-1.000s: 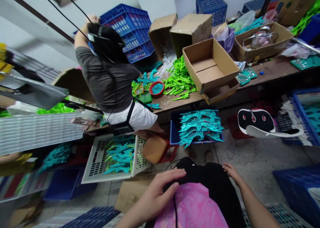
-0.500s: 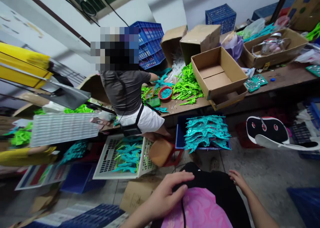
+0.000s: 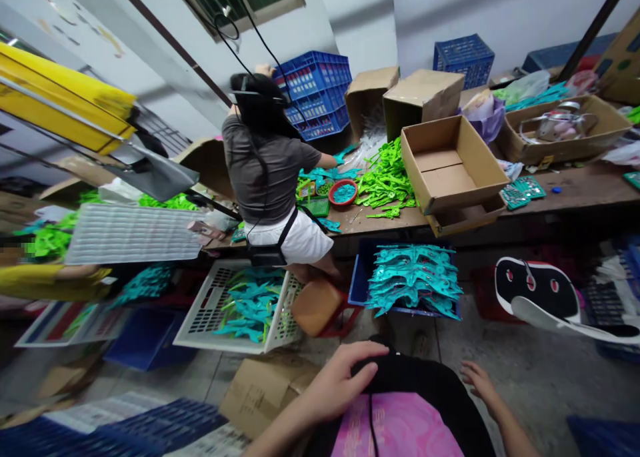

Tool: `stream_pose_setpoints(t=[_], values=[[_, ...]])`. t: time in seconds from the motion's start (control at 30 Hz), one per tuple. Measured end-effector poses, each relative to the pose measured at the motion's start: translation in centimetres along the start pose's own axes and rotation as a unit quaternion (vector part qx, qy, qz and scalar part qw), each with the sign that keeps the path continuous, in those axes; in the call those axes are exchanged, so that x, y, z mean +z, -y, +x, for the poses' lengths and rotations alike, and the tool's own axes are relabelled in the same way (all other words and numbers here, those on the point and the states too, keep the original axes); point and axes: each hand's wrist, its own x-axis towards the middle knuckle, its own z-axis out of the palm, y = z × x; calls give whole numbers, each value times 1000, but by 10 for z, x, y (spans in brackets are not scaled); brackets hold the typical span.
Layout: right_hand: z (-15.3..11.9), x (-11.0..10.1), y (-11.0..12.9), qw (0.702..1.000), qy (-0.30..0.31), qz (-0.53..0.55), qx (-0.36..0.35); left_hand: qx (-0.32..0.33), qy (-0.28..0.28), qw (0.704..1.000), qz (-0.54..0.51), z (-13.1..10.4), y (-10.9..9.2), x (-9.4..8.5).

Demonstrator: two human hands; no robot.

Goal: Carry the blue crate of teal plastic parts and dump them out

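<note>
My left hand (image 3: pixel 343 383) rests on the black clothing (image 3: pixel 425 370) over my lap, beside a pink patterned cloth (image 3: pixel 395 427); its thumb and fingers are apart and nothing is in it. Off to the right side of my body, my right hand (image 3: pixel 477 380) hangs over the floor with its fingers loosely spread and holds nothing. In front of me a blue crate (image 3: pixel 361 277) carries a stack of turquoise plastic pieces (image 3: pixel 413 280). A white basket (image 3: pixel 200 317) to the left contains turquoise and green pieces (image 3: pixel 250 303).
A person (image 3: pixel 265 163) in a grey shirt stands at the long bench (image 3: pixel 390 222), which bears green pieces (image 3: pixel 385 177), a red bowl (image 3: pixel 343 192) and cardboard boxes (image 3: pixel 453 160). Near me are a stool (image 3: pixel 316 307), a cardboard box (image 3: pixel 265 390) and a cap (image 3: pixel 540 290).
The view has shifted slightly, so the bench sits lower and farther right. The person at the bench now has one arm raised near the blue crates. My hands have hardly moved.
</note>
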Motion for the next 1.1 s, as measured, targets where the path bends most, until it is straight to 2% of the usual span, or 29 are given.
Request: stream_pose_setpoints(t=[0.23,0.43,0.6,0.87,1.1], values=[[9,-12,8,999,10,-32,4,-14,-33,999,-24,-3,-6,2],[-4,-14,47,998,14,-67,2,-3,-56,998,-39,-9,-3,-4],[-4,-6,70,997,7,-73,-12,4,-63,997,-38,-11,4,-15],[7,18,84,994,36,-104,-23,18,-61,997,-37,-9,1,-25],[5,15,90,992,29,-119,-38,38,-64,996,-50,-8,-3,-27]])
